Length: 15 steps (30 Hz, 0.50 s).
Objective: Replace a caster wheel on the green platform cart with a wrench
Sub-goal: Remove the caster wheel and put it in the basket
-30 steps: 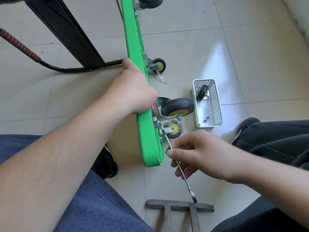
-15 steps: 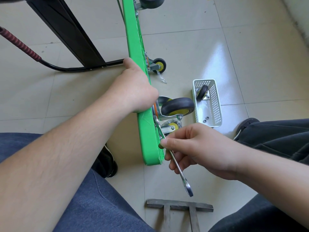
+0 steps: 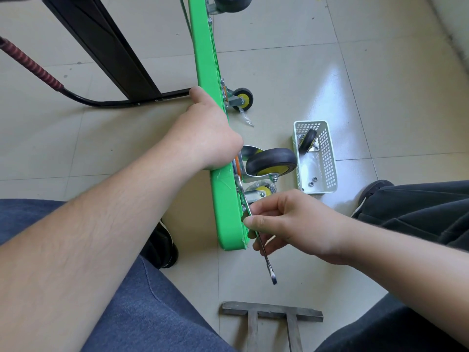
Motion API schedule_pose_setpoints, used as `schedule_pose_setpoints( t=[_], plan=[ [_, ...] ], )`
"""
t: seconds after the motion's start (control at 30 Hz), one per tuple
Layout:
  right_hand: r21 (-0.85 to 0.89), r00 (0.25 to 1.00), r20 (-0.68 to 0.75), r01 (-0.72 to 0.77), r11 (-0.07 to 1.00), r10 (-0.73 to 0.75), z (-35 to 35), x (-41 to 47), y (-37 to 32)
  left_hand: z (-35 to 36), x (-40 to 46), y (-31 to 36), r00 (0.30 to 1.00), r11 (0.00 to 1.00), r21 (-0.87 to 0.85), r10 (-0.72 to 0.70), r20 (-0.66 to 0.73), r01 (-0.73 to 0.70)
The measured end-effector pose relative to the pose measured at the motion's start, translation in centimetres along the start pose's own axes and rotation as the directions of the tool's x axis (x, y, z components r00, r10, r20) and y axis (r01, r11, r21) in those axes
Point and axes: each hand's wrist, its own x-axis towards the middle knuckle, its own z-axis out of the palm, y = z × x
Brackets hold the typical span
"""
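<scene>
The green platform cart (image 3: 227,204) stands on its edge on the tiled floor, underside facing right. My left hand (image 3: 205,133) grips the cart's upper edge, thumb along the near face. A black and yellow caster wheel (image 3: 271,162) sticks out from the underside, with a smaller one (image 3: 261,193) below it. My right hand (image 3: 289,222) pinches a slim steel wrench (image 3: 266,260); its upper end sits at the caster plate by the cart's lower corner, its free end points down toward me.
A white perforated basket (image 3: 327,158) on the floor at the right holds a spare caster (image 3: 307,141) and small nuts (image 3: 313,181). A grey metal T-shaped frame (image 3: 271,313) lies near me. The cart's black handle (image 3: 101,100) and a dark beam (image 3: 101,41) lie at the left. My knees flank the cart.
My right hand has moved up along the wrench toward the caster plate, and the wrench's free end has risen off the metal frame. The left hand has kept its grip.
</scene>
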Motion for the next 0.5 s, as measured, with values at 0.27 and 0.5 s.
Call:
schedule_pose_setpoints(
  t=[0.27, 0.5],
  plan=[
    [-0.197, 0.99, -0.053, 0.121, 0.973, -0.134, -0.8, 2.3, 1.8, 0.0, -0.2, 0.0, 1.0, 1.0, 0.01, -0.002, -0.001, 0.002],
    [-0.334, 0.967, -0.095, 0.194, 0.923, -0.237, -0.7, 3.0, 2.6, -0.1, -0.3, 0.0, 1.0, 1.0, -0.002, 0.007, 0.0, -0.007]
  ],
)
